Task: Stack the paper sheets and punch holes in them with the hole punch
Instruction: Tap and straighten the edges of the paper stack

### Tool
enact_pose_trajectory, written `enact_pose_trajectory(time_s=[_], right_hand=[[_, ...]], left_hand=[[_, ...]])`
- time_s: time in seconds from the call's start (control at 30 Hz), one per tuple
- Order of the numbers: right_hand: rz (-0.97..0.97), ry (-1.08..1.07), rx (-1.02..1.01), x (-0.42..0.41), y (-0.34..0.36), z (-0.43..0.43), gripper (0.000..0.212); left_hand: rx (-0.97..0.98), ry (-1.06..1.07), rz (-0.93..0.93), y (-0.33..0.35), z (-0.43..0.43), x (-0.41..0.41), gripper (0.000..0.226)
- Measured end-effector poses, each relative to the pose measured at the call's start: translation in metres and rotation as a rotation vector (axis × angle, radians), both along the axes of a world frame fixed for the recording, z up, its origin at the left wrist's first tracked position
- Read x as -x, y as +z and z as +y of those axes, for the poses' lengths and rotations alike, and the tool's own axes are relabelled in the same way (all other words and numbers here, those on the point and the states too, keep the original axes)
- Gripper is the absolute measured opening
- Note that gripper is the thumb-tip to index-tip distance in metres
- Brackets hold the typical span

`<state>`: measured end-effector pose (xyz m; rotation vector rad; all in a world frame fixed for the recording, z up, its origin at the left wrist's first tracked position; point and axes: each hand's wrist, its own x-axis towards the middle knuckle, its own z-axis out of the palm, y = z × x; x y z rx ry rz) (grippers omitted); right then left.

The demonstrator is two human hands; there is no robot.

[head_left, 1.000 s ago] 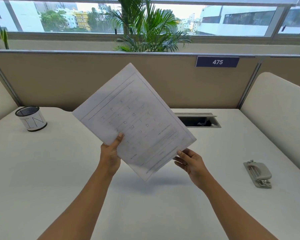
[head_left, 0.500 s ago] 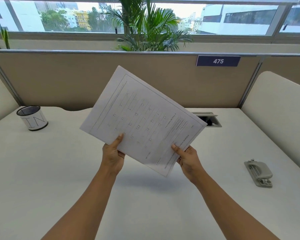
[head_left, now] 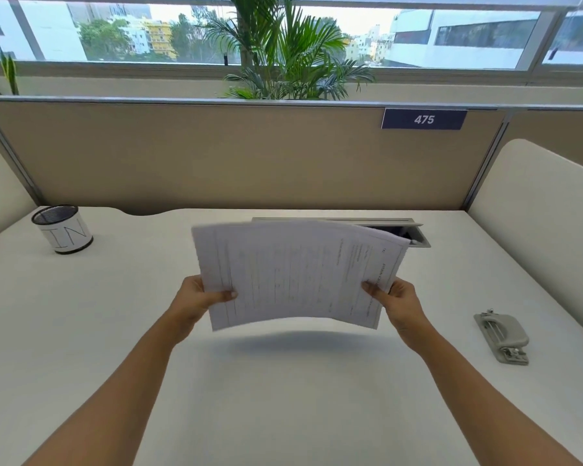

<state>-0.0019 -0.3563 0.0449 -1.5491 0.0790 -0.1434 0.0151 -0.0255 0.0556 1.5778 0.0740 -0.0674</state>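
A stack of printed paper sheets [head_left: 293, 274] hangs above the middle of the white desk [head_left: 283, 391], turned sideways and bowed upward in the middle, casting a shadow below. My left hand [head_left: 199, 297] grips its left edge with the thumb on top. My right hand [head_left: 391, 297] grips the right edge the same way. The grey hole punch [head_left: 501, 338] lies flat on the desk to the right, apart from both hands.
A mesh pen cup [head_left: 62, 229] with a white band stands at the back left. A cable hatch [head_left: 414, 232] opens in the desk behind the sheets. Beige partitions [head_left: 249, 156] wall the desk at the back and sides.
The sheets have rotated from a tilted, upright hold to a low, sideways one. Both hands have dropped and spread to the stack's short edges.
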Motion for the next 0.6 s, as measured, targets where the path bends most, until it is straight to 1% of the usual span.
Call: enact_pose_trajectory(time_s=[0.1, 0.27, 0.37, 0.43, 0.5, 0.6], right_hand=[[0.017, 0.018, 0.034, 0.0, -0.002, 0.004, 0.021], [0.014, 0.009, 0.044, -0.002, 0.0, 0.008, 0.024], [0.022, 0.024, 0.047, -0.003, -0.002, 0.007, 0.022], [0.044, 0.033, 0.039, -0.002, -0.005, 0.006, 0.02], [0.067, 0.031, 0.02, -0.001, -0.01, 0.004, 0.023], [0.086, 0.016, -0.005, 0.0, -0.013, 0.002, 0.023]], left_hand=[[0.002, 0.056, -0.05, -0.003, -0.008, 0.0, 0.042], [0.039, 0.117, -0.109, -0.005, -0.009, -0.001, 0.038], [0.04, 0.132, -0.097, -0.008, -0.007, -0.003, 0.037], [0.042, 0.111, -0.079, -0.009, -0.008, -0.004, 0.035], [0.034, 0.08, -0.059, -0.012, -0.01, -0.003, 0.032], [0.038, 0.069, -0.06, -0.016, -0.014, -0.001, 0.033]])
